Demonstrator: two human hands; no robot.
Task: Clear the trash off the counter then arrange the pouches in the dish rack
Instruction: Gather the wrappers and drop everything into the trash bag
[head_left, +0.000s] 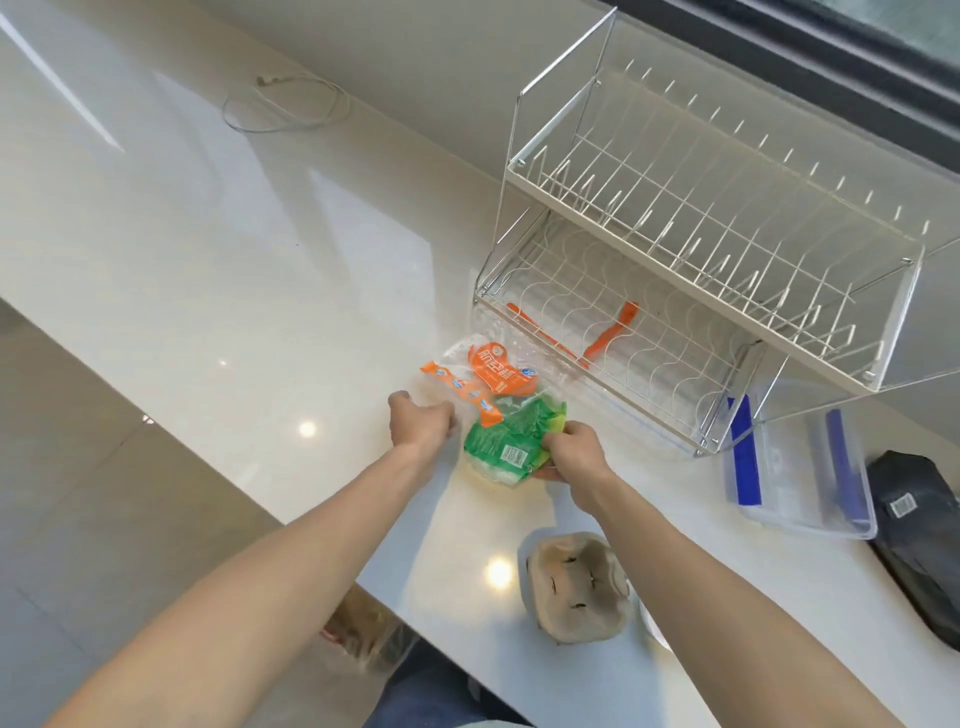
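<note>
Crumpled plastic wrappers lie on the white counter (260, 312) in front of the dish rack. My left hand (422, 425) is closed on the clear and orange wrapper (480, 379). My right hand (574, 447) grips the green wrapper (498, 441), which is bunched up and slightly lifted. The white two-tier wire dish rack (691, 244) stands at the back right, both tiers bare of pouches. Clear zip pouches with blue strips (800, 467) lie flat to the right of the rack's base. Another clear pouch with orange strips (602, 338) lies under the rack's lower tier.
A brown paper-pulp cup carrier (576, 590) sits near the counter's front edge. A black pouch with a barcode label (919, 525) lies at the far right. A white cable (285, 104) is coiled at the back left. Below the counter edge hangs a clear bag (363, 639).
</note>
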